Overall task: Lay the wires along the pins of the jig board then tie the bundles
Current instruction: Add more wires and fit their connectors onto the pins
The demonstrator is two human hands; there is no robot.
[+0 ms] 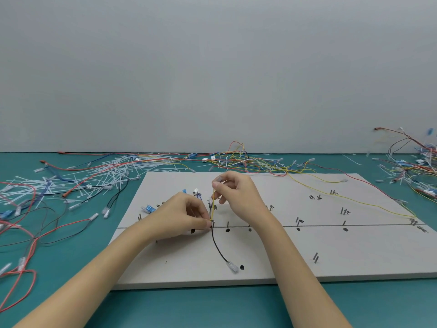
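The white jig board (pixel 331 252) lies on the green table, with a black line and small pins (pixel 297 220) across it. My left hand (pixel 186 217) pinches a yellow wire and a black wire together at a pin on the line. My right hand (pixel 236 195) pinches the yellow wire (pixel 213 204) near its clear terminal end, holding it up above that pin. The black wire (pixel 216 247) curves toward me and ends in a clear connector (pixel 232 267). Another yellow wire (pixel 354 198) runs across the board to its right edge.
White cable ties (pixel 99 178) and red, black and blue wires litter the table to the left. A tangle of coloured wires (pixel 243 157) lies behind the board, another heap (pixel 416 169) at far right. Blue connectors (pixel 148 208) sit on the board's left part.
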